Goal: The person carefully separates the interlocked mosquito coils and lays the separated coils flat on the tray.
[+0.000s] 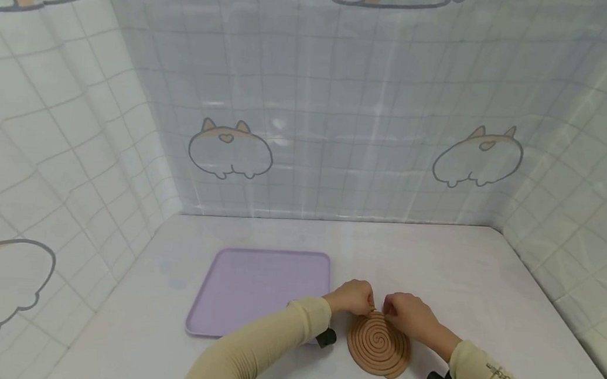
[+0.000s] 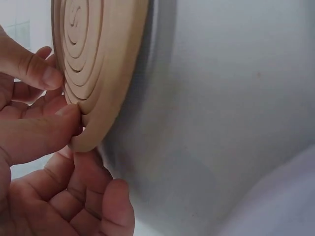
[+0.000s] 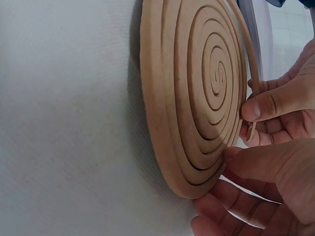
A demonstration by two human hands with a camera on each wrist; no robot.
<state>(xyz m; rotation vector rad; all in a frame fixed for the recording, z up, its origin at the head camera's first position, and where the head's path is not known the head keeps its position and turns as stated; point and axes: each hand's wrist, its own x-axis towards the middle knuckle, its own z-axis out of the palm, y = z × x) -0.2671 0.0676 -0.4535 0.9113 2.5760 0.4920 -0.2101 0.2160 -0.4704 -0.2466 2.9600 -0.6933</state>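
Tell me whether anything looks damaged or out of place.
Yes: at the far edge of the coil, an outer strand stands away, leaving a gap, odd beside the snug inner turns.
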